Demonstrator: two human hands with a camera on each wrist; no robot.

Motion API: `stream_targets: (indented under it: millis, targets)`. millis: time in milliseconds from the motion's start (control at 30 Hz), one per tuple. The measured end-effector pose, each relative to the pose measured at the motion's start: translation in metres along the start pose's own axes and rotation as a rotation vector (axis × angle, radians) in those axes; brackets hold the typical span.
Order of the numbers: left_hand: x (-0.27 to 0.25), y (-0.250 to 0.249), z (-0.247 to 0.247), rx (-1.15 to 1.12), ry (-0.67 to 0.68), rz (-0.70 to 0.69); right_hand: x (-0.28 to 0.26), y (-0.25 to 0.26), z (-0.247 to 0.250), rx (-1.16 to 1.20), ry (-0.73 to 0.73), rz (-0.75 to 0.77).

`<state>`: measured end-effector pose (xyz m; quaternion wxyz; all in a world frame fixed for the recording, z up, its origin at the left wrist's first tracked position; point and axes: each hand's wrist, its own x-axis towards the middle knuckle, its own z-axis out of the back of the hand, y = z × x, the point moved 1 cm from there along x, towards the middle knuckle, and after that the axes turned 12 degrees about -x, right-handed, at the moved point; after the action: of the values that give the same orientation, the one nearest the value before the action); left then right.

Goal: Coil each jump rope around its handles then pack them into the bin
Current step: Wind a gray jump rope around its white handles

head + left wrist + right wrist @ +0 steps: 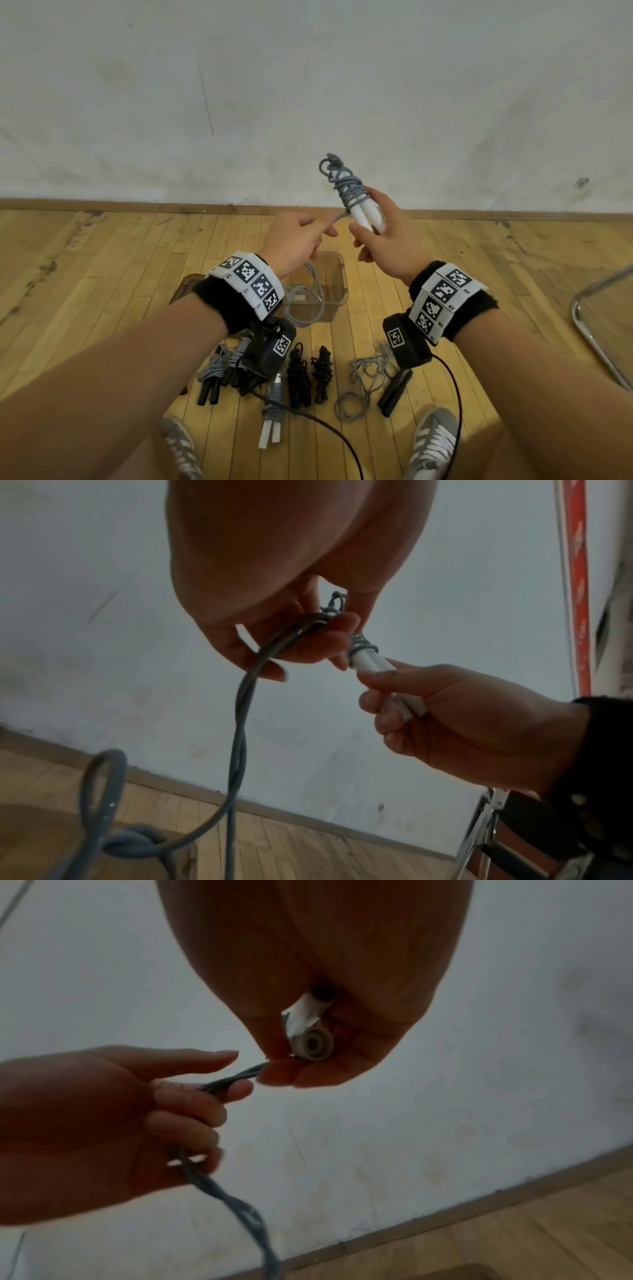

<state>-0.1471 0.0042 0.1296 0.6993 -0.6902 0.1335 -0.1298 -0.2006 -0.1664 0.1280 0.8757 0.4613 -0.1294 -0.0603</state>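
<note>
Right hand (387,236) gripped both white handles (366,216) tilted above the clear bin (339,274) near the floor's wall edge, steadying them; left hand (294,240) pinched the grey rope (342,192) taut, likely to tighten wraps.

Smooth white plastic handles (368,215), glossy grey cord (240,723), scuffed wood floor (479,274)

wooden floor (479,274) carries a clear bin (337,274), coiled ropes (301,377), one loose rope (363,380).
</note>
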Motion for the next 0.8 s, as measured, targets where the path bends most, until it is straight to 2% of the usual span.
stream_targets:
  millis: [100,267,367,433,533,667,800]
  targets:
    - [-0.001,0.0,-0.002,0.013,0.02,0.009,0.004,-0.01,0.004,-0.198,-0.035,0.01]
    - [-0.002,-0.004,-0.008,-0.121,0.002,0.058,0.002,-0.012,-0.002,-0.442,-0.03,0.043]
    - [0.0,-0.007,-0.009,-0.194,-0.048,0.086,-0.003,-0.001,-0.005,-0.37,0.009,0.058]
    - [0.001,-0.007,-0.008,-0.149,-0.078,0.064,-0.005,0.003,-0.006,-0.267,0.048,0.077]
    - [-0.001,-0.006,-0.007,-0.068,-0.104,0.018,-0.006,0.006,-0.006,-0.274,0.082,0.145]
    - [-0.001,-0.005,-0.008,-0.082,-0.13,0.0,-0.011,0.009,-0.007,-0.254,0.061,0.213]
    - [0.001,-0.004,-0.006,-0.142,-0.115,-0.016,-0.012,0.015,-0.01,-0.104,0.044,0.161]
